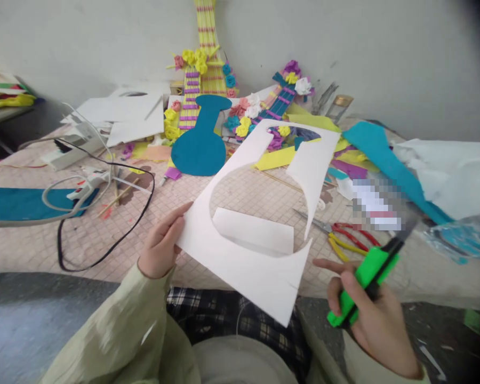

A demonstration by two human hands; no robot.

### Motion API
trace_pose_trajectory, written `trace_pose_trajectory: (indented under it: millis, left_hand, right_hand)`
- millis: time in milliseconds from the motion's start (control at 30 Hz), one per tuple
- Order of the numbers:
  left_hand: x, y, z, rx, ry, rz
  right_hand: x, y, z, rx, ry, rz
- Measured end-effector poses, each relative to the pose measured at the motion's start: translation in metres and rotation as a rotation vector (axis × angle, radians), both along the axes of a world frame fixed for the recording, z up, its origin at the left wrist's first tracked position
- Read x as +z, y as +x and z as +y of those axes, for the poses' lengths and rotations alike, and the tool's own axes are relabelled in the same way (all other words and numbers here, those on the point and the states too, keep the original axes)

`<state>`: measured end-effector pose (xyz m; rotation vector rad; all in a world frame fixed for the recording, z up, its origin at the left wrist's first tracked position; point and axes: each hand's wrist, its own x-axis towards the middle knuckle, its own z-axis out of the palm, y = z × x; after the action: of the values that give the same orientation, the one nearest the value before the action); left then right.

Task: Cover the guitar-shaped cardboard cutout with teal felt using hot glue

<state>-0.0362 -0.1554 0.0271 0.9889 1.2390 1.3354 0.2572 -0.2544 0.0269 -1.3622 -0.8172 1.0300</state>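
My left hand [162,242] grips the left edge of a white board [240,266], which is tilted above the table. A large rounded opening with a neck is cut through the board, and its right side is split at a thin point. In my right hand [370,309] is a green utility knife [364,285], its blade end pointing up and right, away from the board. The index finger of that hand stretches toward the board's right edge. Through the opening a white piece [254,231] shows on the table.
Behind the board lies a blue guitar-shaped piece [200,146], near a yellow decorated guitar [206,80]. Red-handled scissors [354,229] and yellow-handled pliers [338,248] rest at the right. A black cable [144,213] and a glue gun [90,186] lie left.
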Motion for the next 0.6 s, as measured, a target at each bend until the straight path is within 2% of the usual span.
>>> trace_pose_trajectory:
  millis: [100,233,333,467,600]
  left_hand:
    - [-0.009,0.008,-0.008,-0.017,0.007,0.085]
    - [-0.017,0.018,-0.022,-0.042,0.107,0.268]
    - [-0.023,0.021,-0.028,-0.077,0.186,0.495]
    - [-0.032,0.022,-0.026,-0.173,0.345,0.866]
    - [-0.035,0.015,-0.024,-0.244,0.481,1.074]
  right_hand:
    - [-0.008,-0.013,-0.002,0.087,-0.08,0.014]
    - [-0.007,-0.018,0.004,0.015,-0.099,-0.042]
    - [-0.004,-0.011,0.009,-0.009,-0.109,-0.058]
    - [-0.008,-0.003,0.007,0.007,-0.2,-0.214]
    - [-0.016,-0.009,0.0,-0.007,-0.293,-0.356]
